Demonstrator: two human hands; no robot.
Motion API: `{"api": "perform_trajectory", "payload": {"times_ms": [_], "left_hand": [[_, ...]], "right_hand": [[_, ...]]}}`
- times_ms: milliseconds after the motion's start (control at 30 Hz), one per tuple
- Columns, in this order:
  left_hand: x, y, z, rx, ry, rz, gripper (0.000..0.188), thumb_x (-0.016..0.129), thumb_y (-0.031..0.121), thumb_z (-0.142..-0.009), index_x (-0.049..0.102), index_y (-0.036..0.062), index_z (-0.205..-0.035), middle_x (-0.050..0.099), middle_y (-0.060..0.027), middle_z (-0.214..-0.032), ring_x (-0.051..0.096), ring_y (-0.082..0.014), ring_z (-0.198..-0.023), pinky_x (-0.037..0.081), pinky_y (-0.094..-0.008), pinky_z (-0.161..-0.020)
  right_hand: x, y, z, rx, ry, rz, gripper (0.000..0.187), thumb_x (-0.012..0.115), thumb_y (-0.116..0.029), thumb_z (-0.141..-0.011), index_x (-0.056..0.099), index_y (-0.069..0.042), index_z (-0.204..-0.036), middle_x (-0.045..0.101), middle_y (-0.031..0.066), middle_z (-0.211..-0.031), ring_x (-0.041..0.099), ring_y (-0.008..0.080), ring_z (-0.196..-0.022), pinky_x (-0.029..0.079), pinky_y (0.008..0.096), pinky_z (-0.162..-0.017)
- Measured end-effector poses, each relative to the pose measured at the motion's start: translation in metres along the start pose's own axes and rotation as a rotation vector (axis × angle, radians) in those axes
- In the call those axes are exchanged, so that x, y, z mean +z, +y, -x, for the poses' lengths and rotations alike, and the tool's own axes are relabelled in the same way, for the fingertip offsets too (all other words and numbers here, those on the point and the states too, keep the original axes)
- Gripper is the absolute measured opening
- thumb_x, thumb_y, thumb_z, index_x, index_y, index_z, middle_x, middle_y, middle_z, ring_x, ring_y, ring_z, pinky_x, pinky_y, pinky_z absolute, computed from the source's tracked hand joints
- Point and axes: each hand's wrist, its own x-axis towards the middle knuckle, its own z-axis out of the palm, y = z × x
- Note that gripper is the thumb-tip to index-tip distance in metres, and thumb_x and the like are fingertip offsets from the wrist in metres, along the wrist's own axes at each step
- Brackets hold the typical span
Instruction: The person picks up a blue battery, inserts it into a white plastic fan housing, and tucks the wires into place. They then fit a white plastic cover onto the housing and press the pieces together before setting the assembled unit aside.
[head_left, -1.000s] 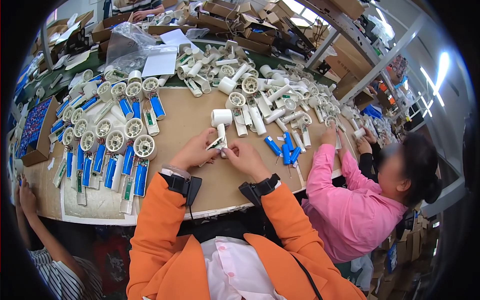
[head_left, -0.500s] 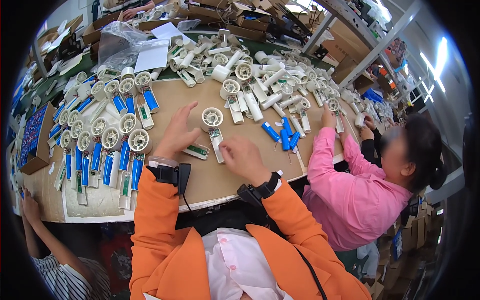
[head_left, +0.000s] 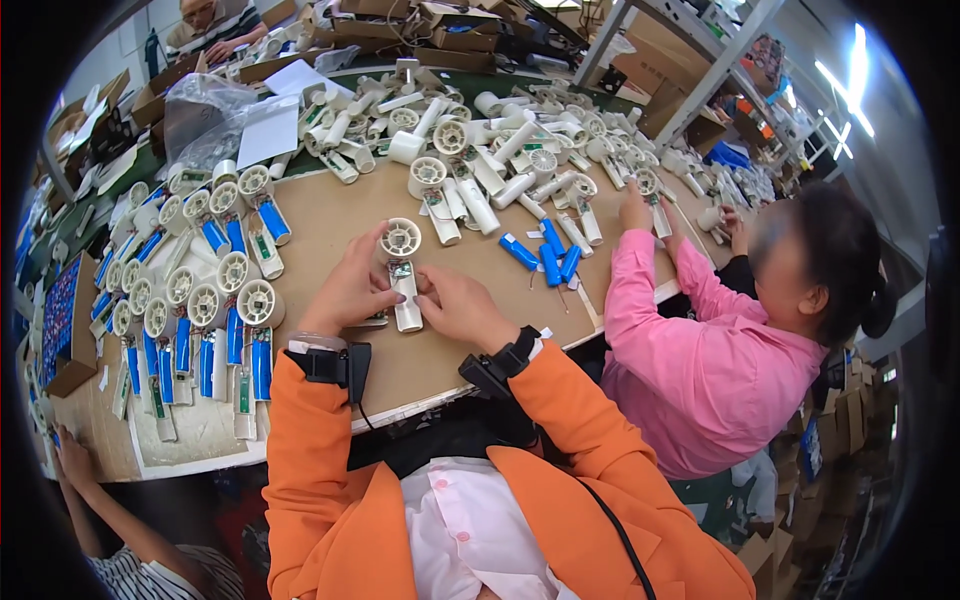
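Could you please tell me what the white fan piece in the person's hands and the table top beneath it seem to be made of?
The white handheld fan body, held between the left hand and the right hand, looks like moulded plastic with a smooth, slightly glossy finish: uniform white, with thin ribs in its round grille. The table top looks like matte brown cardboard or fibreboard: flat tan, no shine; which one I cannot tell.

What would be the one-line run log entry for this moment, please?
left hand: holds white fan unit | right hand: touches its handle | place: cardboard-covered table | left: rows of fan units with blue parts
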Motion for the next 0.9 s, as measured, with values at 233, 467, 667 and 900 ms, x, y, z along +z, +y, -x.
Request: {"api": "perform_trajectory", "payload": {"times_ms": [233, 467, 667, 900], "left_hand": [[0.000, -0.005, 0.002, -0.019, 0.063, 0.079, 0.105, 0.080, -0.006, -0.067, 0.022, 0.0106, -0.153, 0.039, -0.0174, -0.136, 0.065, -0.0157, -0.073, 0.057, -0.0267, -0.066], [-0.006, -0.010, 0.000, 0.101, 0.091, -0.178, 0.099, 0.081, 0.005, -0.073, 0.022, 0.0074, -0.153, 0.042, -0.0175, -0.137, 0.066, -0.0146, -0.083, 0.056, -0.0268, -0.070], [-0.018, -0.050, -0.014, 0.289, 0.602, -0.648, 0.075, 0.075, 0.026, -0.085, 0.037, 0.0032, -0.146, 0.052, -0.0157, -0.132, 0.060, -0.0099, -0.082, 0.052, -0.0252, -0.071], [-0.016, 0.018, 0.004, 0.035, 0.443, 0.471, 0.040, 0.057, 0.024, -0.100, 0.050, 0.0031, -0.133, 0.062, -0.0069, -0.119, 0.050, -0.0057, -0.069, 0.041, -0.0193, -0.061]], "right_hand": [[-0.006, 0.004, -0.002, -0.107, 0.088, 0.072, 0.028, 0.061, -0.014, -0.084, 0.062, -0.006, -0.111, 0.066, 0.0160, -0.094, 0.064, 0.0356, -0.086, 0.051, 0.0466, -0.074], [-0.070, 0.070, -0.004, 0.116, 0.364, 0.697, 0.018, 0.064, -0.016, -0.083, 0.067, -0.005, -0.097, 0.068, 0.0140, -0.094, 0.063, 0.0351, -0.090, 0.051, 0.0451, -0.075], [-0.049, 0.084, 0.008, 0.169, 0.126, 0.845, 0.027, 0.069, -0.018, -0.075, 0.068, -0.009, -0.100, 0.066, 0.0123, -0.092, 0.061, 0.0320, -0.095, 0.052, 0.0426, -0.075], [-0.073, -0.001, 0.024, -0.159, 0.341, 0.425, 0.032, 0.071, -0.015, -0.073, 0.066, -0.009, -0.103, 0.065, 0.0092, -0.089, 0.061, 0.0299, -0.091, 0.053, 0.0418, -0.077]]}}
